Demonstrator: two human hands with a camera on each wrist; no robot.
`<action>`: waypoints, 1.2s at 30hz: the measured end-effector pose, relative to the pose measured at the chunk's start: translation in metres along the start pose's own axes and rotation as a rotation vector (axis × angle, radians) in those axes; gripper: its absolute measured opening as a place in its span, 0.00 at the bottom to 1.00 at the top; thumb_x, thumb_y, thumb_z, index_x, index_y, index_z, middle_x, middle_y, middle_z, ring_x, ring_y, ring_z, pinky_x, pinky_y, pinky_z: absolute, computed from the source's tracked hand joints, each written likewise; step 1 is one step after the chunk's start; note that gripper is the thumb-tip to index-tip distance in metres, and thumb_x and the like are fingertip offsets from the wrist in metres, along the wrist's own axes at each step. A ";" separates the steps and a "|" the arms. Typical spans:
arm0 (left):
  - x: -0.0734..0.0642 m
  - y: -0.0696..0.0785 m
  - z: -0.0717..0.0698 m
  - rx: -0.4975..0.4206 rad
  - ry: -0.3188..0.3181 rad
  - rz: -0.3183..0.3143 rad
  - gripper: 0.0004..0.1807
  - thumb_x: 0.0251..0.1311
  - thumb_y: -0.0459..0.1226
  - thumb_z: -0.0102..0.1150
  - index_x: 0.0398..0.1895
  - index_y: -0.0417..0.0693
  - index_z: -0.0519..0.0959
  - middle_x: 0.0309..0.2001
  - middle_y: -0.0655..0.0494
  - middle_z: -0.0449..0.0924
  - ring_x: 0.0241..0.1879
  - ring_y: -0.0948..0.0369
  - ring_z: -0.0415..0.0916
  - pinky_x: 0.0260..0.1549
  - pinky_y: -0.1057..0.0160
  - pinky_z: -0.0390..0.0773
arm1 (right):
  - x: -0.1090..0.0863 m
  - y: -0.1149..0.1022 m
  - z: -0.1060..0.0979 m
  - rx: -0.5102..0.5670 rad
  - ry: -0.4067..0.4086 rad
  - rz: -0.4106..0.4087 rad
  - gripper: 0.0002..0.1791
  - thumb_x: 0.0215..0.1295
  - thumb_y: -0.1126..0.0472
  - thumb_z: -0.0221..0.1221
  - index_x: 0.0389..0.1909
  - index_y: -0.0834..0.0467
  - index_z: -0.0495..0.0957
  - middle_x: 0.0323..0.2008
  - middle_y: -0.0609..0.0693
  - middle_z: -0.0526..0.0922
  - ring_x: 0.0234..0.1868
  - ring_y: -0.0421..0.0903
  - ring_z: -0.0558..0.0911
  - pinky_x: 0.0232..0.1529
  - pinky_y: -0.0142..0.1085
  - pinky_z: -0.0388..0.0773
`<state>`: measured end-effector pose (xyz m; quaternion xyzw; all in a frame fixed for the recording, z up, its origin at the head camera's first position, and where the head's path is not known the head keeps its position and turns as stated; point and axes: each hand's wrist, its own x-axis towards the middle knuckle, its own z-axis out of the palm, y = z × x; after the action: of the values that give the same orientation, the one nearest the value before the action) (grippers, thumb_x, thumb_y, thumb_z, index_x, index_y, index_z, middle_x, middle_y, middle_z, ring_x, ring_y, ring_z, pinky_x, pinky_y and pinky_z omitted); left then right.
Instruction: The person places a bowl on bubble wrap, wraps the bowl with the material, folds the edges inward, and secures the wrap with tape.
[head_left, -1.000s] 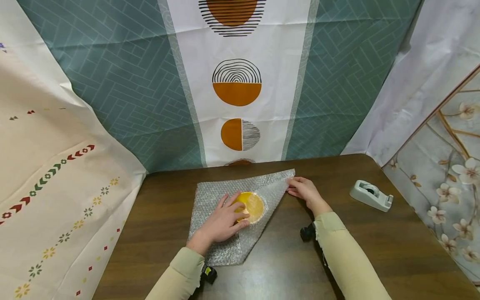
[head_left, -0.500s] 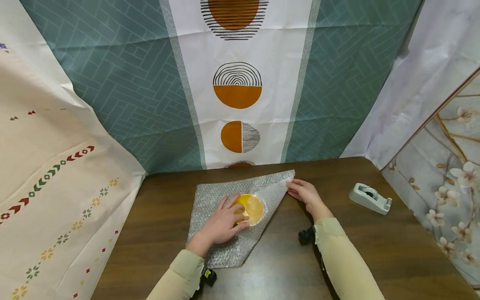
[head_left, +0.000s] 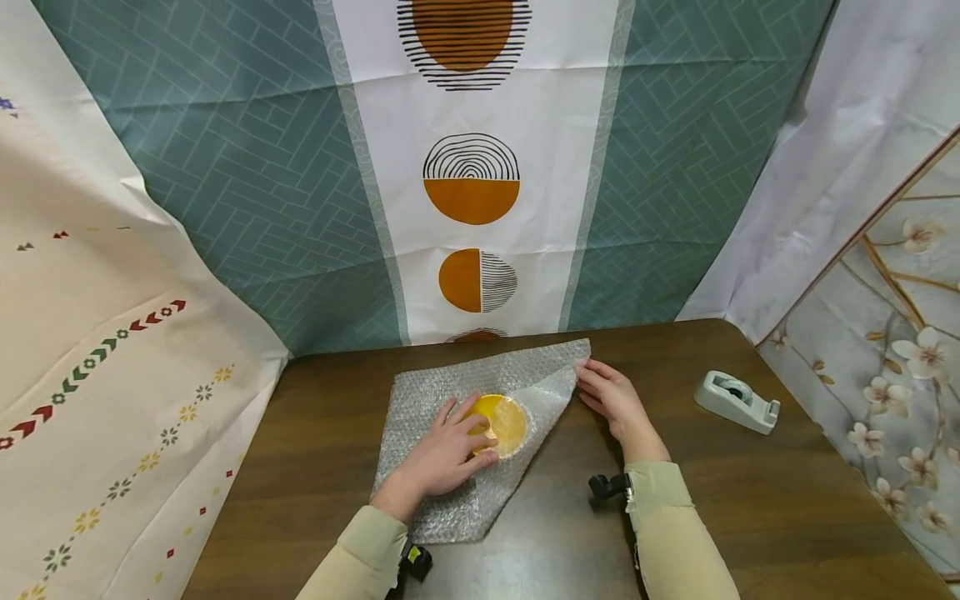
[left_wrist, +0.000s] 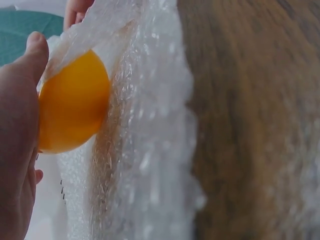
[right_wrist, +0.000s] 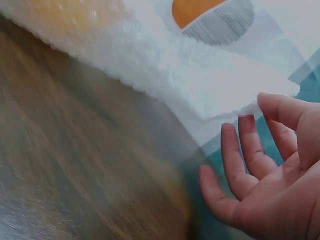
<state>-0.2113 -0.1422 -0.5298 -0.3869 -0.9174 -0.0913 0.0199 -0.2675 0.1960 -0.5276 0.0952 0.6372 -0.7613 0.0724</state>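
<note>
Yellow bowl (left_wrist: 75, 107) is set on a sheet of bubble wrap (head_left: 423, 408), which is laid on the dark wooden table (head_left: 322, 450); its R part is covered by a folded-over flap (head_left: 551, 392), its L part is left bare or under fingers. The bowl is touched by the L hand (head_left: 446, 454): fingers spread & relaxed over its L side, nothing clasped. The wrap is pinched near its far R corner btwn thumb & fingertips of the R hand (head_left: 611, 398); whether one layer or two is held can't be told. The tape dispenser (head_left: 737, 402) is placed well apart to the R, untouched.

Risks, as judged from here: if the corner is released early, the flap could be sprung back, b/c bubble wrap tends to be stiff & nothing is seen fixing it. If it's pulled too hard, the bowl could be dragged or tipped, esp. w/ only a light touch from the L hand. L fingers might be trapped if the flap is drawn across. A loose, lopsided fold is also poss., since the R edge is slanted; part of the rim could then be left exposed.
</note>
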 end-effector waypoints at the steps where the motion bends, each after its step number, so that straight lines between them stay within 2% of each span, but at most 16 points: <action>1: 0.000 0.000 0.000 0.001 0.004 0.004 0.30 0.83 0.61 0.40 0.60 0.59 0.89 0.68 0.57 0.78 0.86 0.50 0.39 0.79 0.35 0.43 | -0.003 -0.001 0.002 -0.010 -0.003 -0.016 0.31 0.80 0.55 0.62 0.76 0.63 0.69 0.52 0.39 0.84 0.54 0.36 0.83 0.72 0.47 0.72; 5: 0.000 0.000 0.000 0.001 0.013 0.014 0.29 0.83 0.60 0.41 0.59 0.59 0.89 0.68 0.57 0.78 0.86 0.50 0.41 0.79 0.35 0.43 | -0.013 -0.004 0.007 -0.065 -0.021 -0.094 0.27 0.79 0.57 0.64 0.70 0.66 0.73 0.48 0.39 0.85 0.52 0.38 0.84 0.63 0.39 0.79; 9: 0.000 0.001 0.001 -0.001 0.003 0.015 0.29 0.83 0.60 0.40 0.60 0.60 0.89 0.68 0.57 0.78 0.86 0.50 0.40 0.79 0.36 0.43 | -0.025 -0.006 0.013 -0.127 -0.019 -0.177 0.24 0.77 0.59 0.66 0.65 0.69 0.76 0.46 0.42 0.86 0.49 0.37 0.85 0.54 0.31 0.81; 12: 0.000 0.001 0.002 -0.003 0.009 0.020 0.29 0.84 0.60 0.39 0.60 0.59 0.89 0.68 0.57 0.78 0.86 0.50 0.40 0.79 0.36 0.43 | -0.032 -0.009 0.019 -0.184 -0.004 -0.236 0.21 0.75 0.60 0.68 0.61 0.69 0.80 0.45 0.46 0.86 0.47 0.37 0.84 0.51 0.30 0.81; 17: 0.000 0.001 0.003 -0.005 0.019 0.017 0.30 0.83 0.60 0.40 0.60 0.58 0.88 0.67 0.56 0.78 0.86 0.49 0.40 0.79 0.35 0.44 | -0.040 -0.014 0.029 -0.295 -0.009 -0.332 0.16 0.73 0.61 0.70 0.54 0.66 0.84 0.43 0.52 0.86 0.43 0.43 0.81 0.45 0.32 0.80; 22: 0.001 0.002 0.001 -0.018 0.016 0.010 0.29 0.83 0.60 0.41 0.60 0.58 0.88 0.66 0.55 0.79 0.86 0.49 0.41 0.79 0.35 0.43 | -0.048 -0.021 0.040 -0.435 -0.023 -0.396 0.09 0.71 0.62 0.71 0.48 0.60 0.88 0.43 0.52 0.88 0.41 0.48 0.81 0.38 0.33 0.79; 29: 0.002 0.003 0.001 -0.022 0.026 0.006 0.29 0.83 0.60 0.42 0.60 0.57 0.88 0.66 0.54 0.79 0.86 0.49 0.41 0.79 0.35 0.44 | -0.056 -0.024 0.056 -0.619 -0.022 -0.479 0.05 0.68 0.61 0.73 0.43 0.55 0.90 0.38 0.47 0.90 0.37 0.45 0.85 0.36 0.34 0.80; 36: 0.001 0.005 0.000 -0.024 0.033 0.009 0.28 0.82 0.60 0.42 0.60 0.57 0.88 0.66 0.55 0.79 0.86 0.50 0.40 0.79 0.34 0.43 | -0.066 -0.024 0.072 -0.682 -0.063 -0.512 0.05 0.67 0.61 0.74 0.41 0.55 0.90 0.37 0.45 0.91 0.35 0.43 0.87 0.39 0.36 0.84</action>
<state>-0.2089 -0.1384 -0.5285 -0.3898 -0.9139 -0.1086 0.0309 -0.2130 0.1283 -0.4763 -0.1188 0.8530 -0.5030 -0.0725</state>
